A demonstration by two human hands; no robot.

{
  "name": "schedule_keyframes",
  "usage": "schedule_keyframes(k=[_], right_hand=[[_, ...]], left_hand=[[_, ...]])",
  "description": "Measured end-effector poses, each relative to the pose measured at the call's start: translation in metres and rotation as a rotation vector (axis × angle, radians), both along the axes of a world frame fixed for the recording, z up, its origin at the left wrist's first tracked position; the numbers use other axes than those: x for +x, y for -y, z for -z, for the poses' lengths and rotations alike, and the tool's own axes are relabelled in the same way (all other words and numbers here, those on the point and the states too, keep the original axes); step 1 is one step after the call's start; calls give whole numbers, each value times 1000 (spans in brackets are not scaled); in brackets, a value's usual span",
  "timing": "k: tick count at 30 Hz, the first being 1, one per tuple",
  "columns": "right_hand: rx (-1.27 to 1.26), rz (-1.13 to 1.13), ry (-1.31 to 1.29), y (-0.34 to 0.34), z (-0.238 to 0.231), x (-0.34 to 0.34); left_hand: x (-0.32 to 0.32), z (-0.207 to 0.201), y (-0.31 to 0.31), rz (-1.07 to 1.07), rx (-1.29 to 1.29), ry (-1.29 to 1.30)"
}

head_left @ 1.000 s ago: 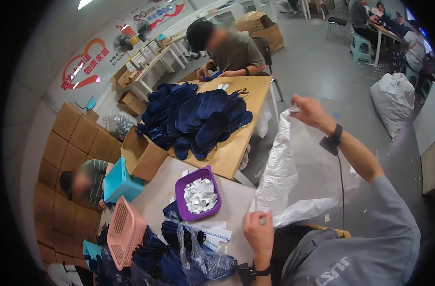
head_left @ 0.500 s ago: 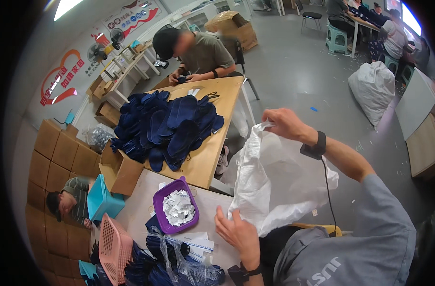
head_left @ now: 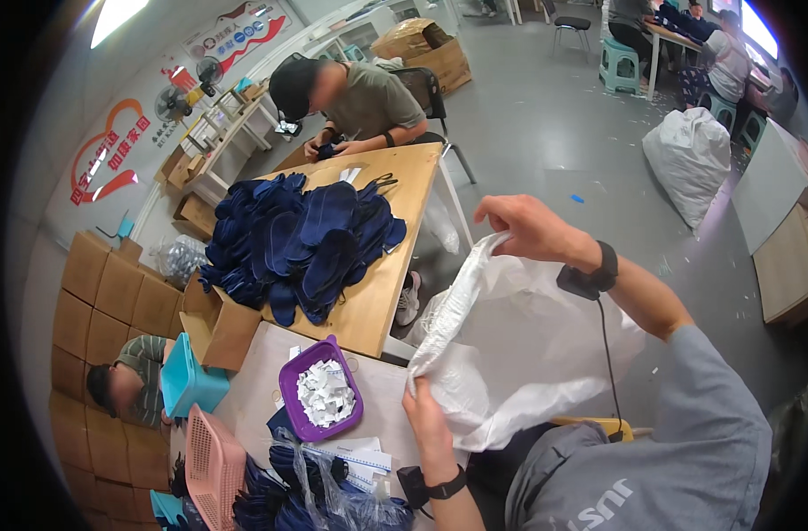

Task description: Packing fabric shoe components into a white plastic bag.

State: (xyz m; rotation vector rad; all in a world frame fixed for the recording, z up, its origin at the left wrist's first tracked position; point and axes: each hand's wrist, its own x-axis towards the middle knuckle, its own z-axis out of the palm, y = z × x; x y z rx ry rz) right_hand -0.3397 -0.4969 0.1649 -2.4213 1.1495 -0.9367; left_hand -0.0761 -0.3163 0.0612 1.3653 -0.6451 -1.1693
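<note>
A large white woven sack (head_left: pixel 528 319) hangs between my hands beside the table corner, its mouth spread wide. My right hand (head_left: pixel 530 228) pinches the far end of the rim, fingers closed on the cloth. At the near end of the rim, my left hand (head_left: pixel 429 429) is closed on the sack's edge, with its fingers partly behind the fabric. Left of that hand, a purple basket (head_left: pixel 358 416) of small white paper slips stands on the pale table (head_left: pixel 267 354). Plastic-wrapped dark blue cloth pieces (head_left: pixel 289 504) lie nearer me.
A wooden table (head_left: pixel 377 292) carries a heap of navy eye-mask-shaped pieces (head_left: pixel 302 234); a person works behind it. Pink (head_left: pixel 214 469) and turquoise baskets (head_left: pixel 192 380) stand at left, near another person and stacked cartons (head_left: pixel 76 310). A full white sack (head_left: pixel 690 164) rests on the floor.
My left hand has gone from spread fingers beside the sack to gripping its rim. The sack's mouth has opened wider, and its rim is pulled straighter between my hands.
</note>
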Motion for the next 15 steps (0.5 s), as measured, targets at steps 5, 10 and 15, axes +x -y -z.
schedule_keyframes(k=[5, 10, 15], right_hand=[[44, -81, -92, -3, 12, -3], [-36, 70, -553, -10, 54, -24], [92, -318, 3, -100, 37, 13]], left_hand=[[7, -11, 9, -43, -92, -461], [8, -6, 17, -40, -165, -543], [4, -2, 25, -41, -163, -552]])
